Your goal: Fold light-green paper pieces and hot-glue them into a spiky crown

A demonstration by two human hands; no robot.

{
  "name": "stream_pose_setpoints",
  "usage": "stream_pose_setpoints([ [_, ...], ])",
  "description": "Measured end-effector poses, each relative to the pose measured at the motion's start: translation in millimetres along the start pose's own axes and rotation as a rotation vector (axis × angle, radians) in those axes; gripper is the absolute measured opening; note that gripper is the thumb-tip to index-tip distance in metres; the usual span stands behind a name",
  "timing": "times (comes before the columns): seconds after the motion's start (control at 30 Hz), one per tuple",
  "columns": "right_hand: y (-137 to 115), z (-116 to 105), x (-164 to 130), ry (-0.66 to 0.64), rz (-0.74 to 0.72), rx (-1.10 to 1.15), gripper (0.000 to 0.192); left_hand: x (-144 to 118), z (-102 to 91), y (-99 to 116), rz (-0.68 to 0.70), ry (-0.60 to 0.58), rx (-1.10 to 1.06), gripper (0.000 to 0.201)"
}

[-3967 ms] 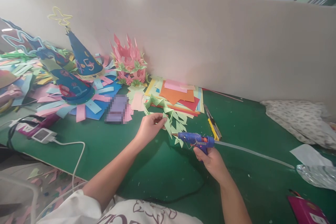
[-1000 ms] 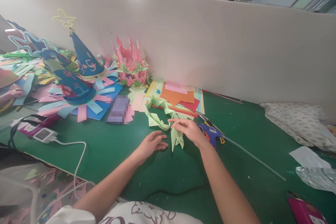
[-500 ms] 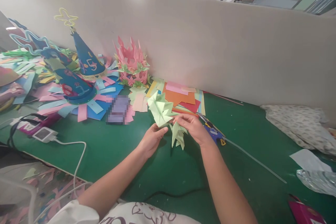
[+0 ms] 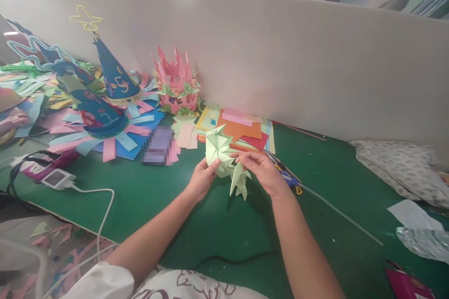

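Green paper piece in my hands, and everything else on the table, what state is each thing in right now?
Green paper piece: folded, spiky, held off the table by left hand and right hand.
Glue gun: lying on green table, unheld.
Blue cone hat: upright.
Coloured paper stack: flat.

Both bare forearms reach forward over the near edge and converge. The left hand [image 4: 200, 178] and right hand [image 4: 264, 171] face each other, fingers curled and pinching.
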State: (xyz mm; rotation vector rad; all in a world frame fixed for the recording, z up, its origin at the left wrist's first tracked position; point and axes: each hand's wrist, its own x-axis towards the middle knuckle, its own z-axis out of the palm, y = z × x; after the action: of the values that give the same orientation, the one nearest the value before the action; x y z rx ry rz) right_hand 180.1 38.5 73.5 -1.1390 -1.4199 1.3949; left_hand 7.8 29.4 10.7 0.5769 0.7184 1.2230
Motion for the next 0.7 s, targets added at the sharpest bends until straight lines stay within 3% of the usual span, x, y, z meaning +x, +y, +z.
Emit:
stream_pose_setpoints([
  [0.2, -1.8, -9.2, 3.7, 0.472, -0.082, 0.126, 0.024, 0.4, -3.2, -3.4, -0.002, 0.032, -0.038, 0.037],
  [0.33, -0.1, -8.2, 6.1, 0.646, -0.165, 0.041, 0.027, -0.2, -2.7, -6.1, 0.005, 0.050, -0.032, 0.035],
  [0.47, 4.6, 1.7, 8.2, 0.690, -0.178, -0.059, 0.028, -0.3, -3.0, -10.3, 0.015, 0.049, -0.016, 0.034],
  [0.7, 7.7, 17.3, 7.7, 0.609, -0.161, -0.123, 0.027, -1.3, -2.2, -12.8, 0.026, 0.086, -0.020, 0.039],
])
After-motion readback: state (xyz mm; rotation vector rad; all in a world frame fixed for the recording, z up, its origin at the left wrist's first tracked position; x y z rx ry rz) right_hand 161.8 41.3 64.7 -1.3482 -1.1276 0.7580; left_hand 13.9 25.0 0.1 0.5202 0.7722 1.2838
